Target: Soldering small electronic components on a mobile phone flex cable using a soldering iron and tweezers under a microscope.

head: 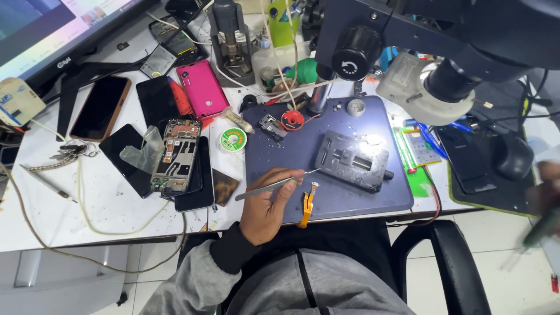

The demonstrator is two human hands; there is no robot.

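Note:
My left hand (269, 204) rests at the front edge of a dark blue work mat (350, 192) and grips metal tweezers (274, 185), whose tip points right toward a small orange flex cable (307, 205) lying on the mat. A grey metal board holder (352, 160) sits just beyond, lit by the lamp of a black microscope (431, 41) overhead. My right hand (547, 201) is blurred at the far right edge and holds a thin green tool (539, 228).
An opened phone (177, 154) lies on dark phones at left, near a pink phone (202, 88), a solder wire spool (233, 140), keys (65, 153) and a monitor (52, 29). A black mouse (513, 156) sits right. A black chair armrest (449, 262) is below.

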